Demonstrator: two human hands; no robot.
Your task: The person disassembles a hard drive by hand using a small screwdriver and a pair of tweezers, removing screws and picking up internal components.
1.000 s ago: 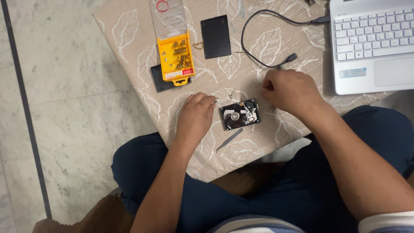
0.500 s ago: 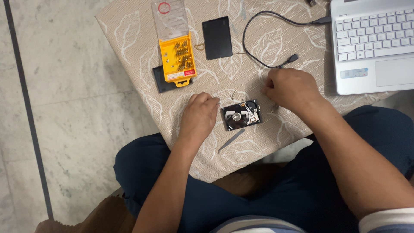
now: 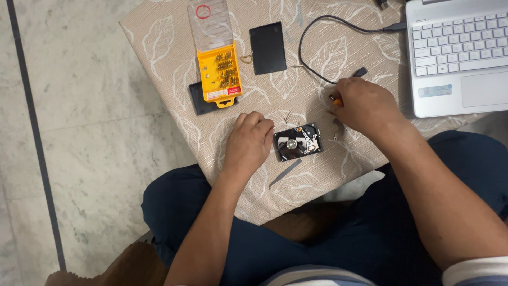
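**A:** Where do your hands stand right now?

**B:** Your left hand (image 3: 248, 143) is curled, fingers folded loosely and resting against the nine o'clock edge of the small opened hard drive with its shiny platter exposed (image 3: 298, 142). It braces the drive and pinches nothing. Your right hand (image 3: 365, 106) sits at about two o'clock from the drive, closed around an orange-tipped screwdriver handle (image 3: 335, 99); only the tip peeks out.

**A:** And the drive itself?

**B:** It lies flat on the beige leaf-patterned tablecloth (image 3: 159, 47), between your hands, near the table's front edge. Its cover is already off, so platter and arm are bare. I'd judge the opening done and the inner parts still in place.

**A:** What's around you?

**B:** A thin grey metal strip (image 3: 284, 173) at seven o'clock from the drive; a few small loose bits just beside your right hand, too small to tell. Further off, at eleven o'clock, the yellow bit case with clear lid swung open (image 3: 219, 74), a black flat rectangular plate (image 3: 267, 47) at twelve, a looped black cable (image 3: 317, 32), and a white laptop (image 3: 460, 53) at two.
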